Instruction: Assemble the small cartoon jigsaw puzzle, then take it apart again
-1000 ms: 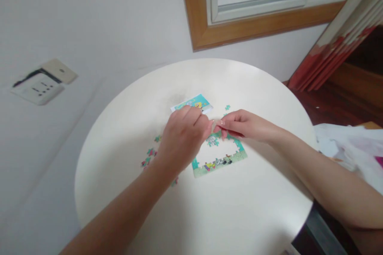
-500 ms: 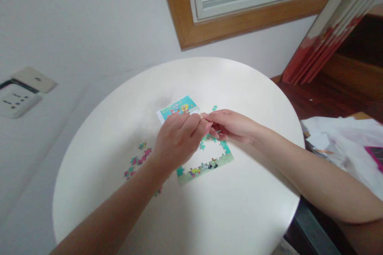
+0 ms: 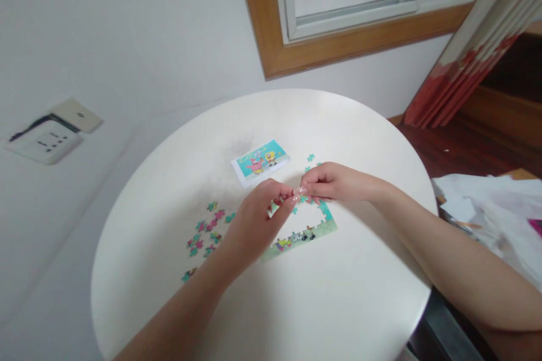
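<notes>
Likely fitting jigsaw pieces: left hand [image 3: 259,214] and right hand [image 3: 334,181], fingers curled, tips meeting over far side of part-built jigsaw border [image 3: 319,231] on white table [image 3: 317,304], can't tell if gripping anything; next move probably needs tab-to-gap alignment.

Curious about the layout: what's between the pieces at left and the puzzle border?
In the head view, the left hand and left forearm lie between.
</notes>
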The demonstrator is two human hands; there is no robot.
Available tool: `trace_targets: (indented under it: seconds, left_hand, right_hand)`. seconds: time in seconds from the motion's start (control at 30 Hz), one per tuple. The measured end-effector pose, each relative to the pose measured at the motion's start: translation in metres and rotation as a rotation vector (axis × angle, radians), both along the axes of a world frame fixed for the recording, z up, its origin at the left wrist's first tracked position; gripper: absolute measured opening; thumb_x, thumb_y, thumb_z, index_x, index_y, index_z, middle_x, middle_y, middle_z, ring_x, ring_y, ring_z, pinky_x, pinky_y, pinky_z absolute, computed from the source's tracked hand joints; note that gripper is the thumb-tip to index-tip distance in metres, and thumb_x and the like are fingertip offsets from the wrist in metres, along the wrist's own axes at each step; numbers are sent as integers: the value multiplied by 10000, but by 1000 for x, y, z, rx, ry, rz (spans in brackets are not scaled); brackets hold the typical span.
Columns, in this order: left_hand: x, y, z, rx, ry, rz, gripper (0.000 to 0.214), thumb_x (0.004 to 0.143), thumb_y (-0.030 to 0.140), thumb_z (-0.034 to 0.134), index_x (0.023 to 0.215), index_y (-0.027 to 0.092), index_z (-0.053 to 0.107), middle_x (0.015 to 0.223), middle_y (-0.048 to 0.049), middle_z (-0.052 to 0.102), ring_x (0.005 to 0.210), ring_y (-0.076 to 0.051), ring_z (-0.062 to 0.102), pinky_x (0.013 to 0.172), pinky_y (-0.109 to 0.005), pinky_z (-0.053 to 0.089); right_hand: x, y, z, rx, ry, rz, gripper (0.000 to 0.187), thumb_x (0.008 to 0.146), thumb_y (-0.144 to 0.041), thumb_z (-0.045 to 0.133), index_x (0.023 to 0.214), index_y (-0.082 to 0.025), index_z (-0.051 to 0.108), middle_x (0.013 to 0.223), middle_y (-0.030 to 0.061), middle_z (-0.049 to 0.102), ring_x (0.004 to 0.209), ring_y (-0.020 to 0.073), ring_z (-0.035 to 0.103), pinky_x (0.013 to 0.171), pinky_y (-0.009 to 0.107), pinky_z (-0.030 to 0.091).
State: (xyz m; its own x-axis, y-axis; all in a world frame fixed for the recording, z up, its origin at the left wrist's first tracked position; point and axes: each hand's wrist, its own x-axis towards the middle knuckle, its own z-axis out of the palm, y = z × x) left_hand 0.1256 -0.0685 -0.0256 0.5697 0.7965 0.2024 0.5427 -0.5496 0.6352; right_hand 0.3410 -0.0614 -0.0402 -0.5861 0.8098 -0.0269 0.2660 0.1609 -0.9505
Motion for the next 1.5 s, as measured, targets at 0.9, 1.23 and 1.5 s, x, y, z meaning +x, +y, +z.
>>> trace_targets:
  seconds: [0.9, 1.23, 1.5]
  left_hand:
    - [-1, -63, -38, 511, 476, -278, 538, 826, 354, 683, 1305, 152, 543, 1096, -79, 656, 966, -255, 571, 807, -399, 433]
    - [-7, -47, -36, 469, 400, -245, 442, 861, 325, 632, 1280, 197, 574, 1133, -89, 635, 1027, -266, 554, 884, -412, 435]
    - [-11, -39, -43, 467, 337, -203, 390, 915, 295, 539, 1295, 211, 569, 1175, -89, 611, 1067, -267, 535, 922, -412, 420]
  right_hand:
    - [25, -4, -14, 561, -389, 214, 324, 953, -335, 515, 716, -154, 642, 666, 0, 466, 726, 138, 457, 721, 254, 383]
    - [21, 3, -15, 625, -416, 192, 333, 934, -406, 534, 702, -171, 578, 688, -8, 473, 728, 138, 446, 732, 267, 359]
    - [37, -6, -15, 540, -351, -9, 232, 943, -320, 530, 806, -148, 603, 762, 23, 541, 741, 134, 488, 737, 268, 392]
